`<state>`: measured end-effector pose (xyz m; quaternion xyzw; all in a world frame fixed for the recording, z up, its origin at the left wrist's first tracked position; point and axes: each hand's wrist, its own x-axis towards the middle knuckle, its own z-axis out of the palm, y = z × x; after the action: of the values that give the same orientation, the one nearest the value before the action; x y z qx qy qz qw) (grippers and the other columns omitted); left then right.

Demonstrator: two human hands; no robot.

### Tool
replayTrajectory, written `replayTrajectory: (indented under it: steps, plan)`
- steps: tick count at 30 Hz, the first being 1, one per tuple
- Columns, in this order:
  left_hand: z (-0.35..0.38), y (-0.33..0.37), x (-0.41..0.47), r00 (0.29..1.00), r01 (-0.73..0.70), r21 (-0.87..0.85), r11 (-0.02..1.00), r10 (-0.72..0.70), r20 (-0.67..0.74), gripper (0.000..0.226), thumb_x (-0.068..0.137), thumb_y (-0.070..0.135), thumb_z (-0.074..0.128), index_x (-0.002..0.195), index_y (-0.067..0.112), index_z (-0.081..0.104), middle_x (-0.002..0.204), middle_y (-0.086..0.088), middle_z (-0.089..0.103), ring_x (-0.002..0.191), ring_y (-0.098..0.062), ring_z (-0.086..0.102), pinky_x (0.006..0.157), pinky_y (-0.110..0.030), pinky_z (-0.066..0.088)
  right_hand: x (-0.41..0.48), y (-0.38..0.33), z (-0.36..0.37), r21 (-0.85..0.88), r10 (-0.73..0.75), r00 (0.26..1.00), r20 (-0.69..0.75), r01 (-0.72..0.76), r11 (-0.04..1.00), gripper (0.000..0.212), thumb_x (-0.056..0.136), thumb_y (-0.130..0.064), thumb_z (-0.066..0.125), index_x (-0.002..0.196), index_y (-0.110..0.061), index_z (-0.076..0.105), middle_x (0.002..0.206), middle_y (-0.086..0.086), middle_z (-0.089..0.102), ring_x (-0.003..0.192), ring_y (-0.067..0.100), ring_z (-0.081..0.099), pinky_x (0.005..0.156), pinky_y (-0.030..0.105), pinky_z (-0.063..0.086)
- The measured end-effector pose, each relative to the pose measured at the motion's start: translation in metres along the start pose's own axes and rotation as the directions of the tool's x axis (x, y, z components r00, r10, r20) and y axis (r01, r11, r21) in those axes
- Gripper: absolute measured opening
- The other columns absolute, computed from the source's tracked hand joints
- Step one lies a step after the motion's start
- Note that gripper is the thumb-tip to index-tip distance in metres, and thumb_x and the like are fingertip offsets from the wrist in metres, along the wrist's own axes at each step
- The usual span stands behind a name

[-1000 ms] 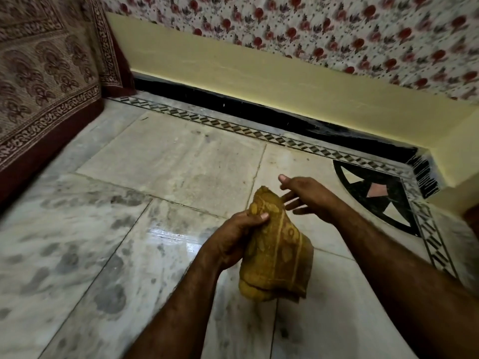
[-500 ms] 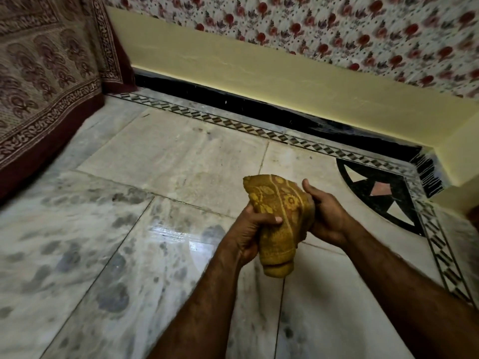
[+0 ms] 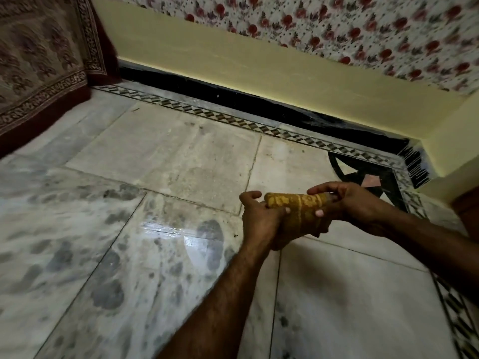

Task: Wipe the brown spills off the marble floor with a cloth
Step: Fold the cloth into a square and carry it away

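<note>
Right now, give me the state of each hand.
Left hand: closed, gripping the left end of the rolled yellow cloth.
Right hand: closed, gripping the cloth's right end.

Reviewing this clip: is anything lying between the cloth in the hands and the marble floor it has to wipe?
Nothing visible does. The left hand and right hand both grip the yellow cloth, rolled up, above the marble floor; no object lies on the tiles beneath it.

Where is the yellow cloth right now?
In the head view, right of centre: the yellow cloth is rolled up, gripped between the left hand and right hand, near the black corner inlay.
</note>
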<state>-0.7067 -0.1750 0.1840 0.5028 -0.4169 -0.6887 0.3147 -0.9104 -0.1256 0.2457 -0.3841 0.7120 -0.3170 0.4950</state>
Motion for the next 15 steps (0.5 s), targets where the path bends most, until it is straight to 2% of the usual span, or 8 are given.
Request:
replayTrajectory:
  steps: [2,4,9,11,13,15]
  plan:
    - [-0.005,0.005,-0.004,0.995,-0.089,0.055,0.994,0.086,0.049,0.068,0.082,0.007,0.080,0.134,0.030,0.043,0.126,-0.002,0.067,0.109,-0.020,0.064,0.082,-0.031,0.057,-0.005,0.010,-0.003,0.012,-0.013,0.998,-0.059,0.013,1.000,0.054,0.070,0.011,0.078,0.119,-0.012,0.069,0.119,0.015,0.069,0.109,0.030,0.069,0.089,0.043,0.060]
    - [-0.006,0.007,-0.009,0.985,-0.160,0.101,0.982,0.153,0.076,0.065,0.081,0.006,0.079,0.134,0.034,0.054,0.125,0.000,0.069,0.109,-0.018,0.066,0.079,-0.028,0.059,-0.008,0.020,-0.002,0.034,-0.036,0.993,-0.113,0.040,0.999,0.056,0.067,0.010,0.080,0.117,-0.013,0.070,0.117,0.016,0.071,0.109,0.032,0.069,0.091,0.045,0.059]
    - [-0.005,0.004,-0.012,0.977,-0.193,0.086,0.977,0.184,0.106,0.061,0.082,0.001,0.074,0.129,0.038,0.065,0.128,0.002,0.067,0.116,-0.019,0.064,0.095,-0.042,0.059,-0.015,0.025,0.007,0.000,-0.099,0.984,-0.148,0.100,0.995,0.051,0.072,0.011,0.079,0.115,-0.015,0.071,0.115,0.009,0.069,0.106,0.024,0.067,0.081,0.031,0.057]
    - [-0.006,0.005,-0.011,0.965,-0.259,0.186,0.948,0.245,0.095,0.056,0.082,0.004,0.076,0.131,0.031,0.066,0.129,0.003,0.068,0.118,-0.016,0.064,0.100,-0.034,0.056,-0.016,0.024,0.007,-0.054,-0.129,0.977,-0.168,0.122,0.991,0.044,0.075,0.008,0.079,0.111,-0.016,0.073,0.113,0.006,0.070,0.105,0.022,0.066,0.080,0.031,0.056]
    - [-0.007,0.007,-0.011,0.944,-0.331,0.299,0.895,0.319,0.088,0.051,0.083,0.009,0.078,0.130,0.025,0.068,0.127,0.003,0.070,0.115,-0.012,0.065,0.094,-0.016,0.053,-0.017,0.021,0.008,-0.094,-0.154,0.968,-0.199,0.137,0.986,0.035,0.076,0.004,0.080,0.104,-0.016,0.075,0.108,0.006,0.072,0.102,0.021,0.067,0.081,0.032,0.054]
    - [-0.007,0.010,-0.010,0.909,-0.410,0.379,0.830,0.408,0.089,0.042,0.084,0.015,0.079,0.125,0.022,0.071,0.119,0.003,0.073,0.108,-0.010,0.066,0.086,-0.011,0.051,-0.016,0.019,0.008,-0.131,-0.185,0.954,-0.236,0.158,0.979,0.026,0.078,0.002,0.080,0.096,-0.015,0.076,0.100,0.006,0.073,0.096,0.018,0.066,0.076,0.028,0.049]
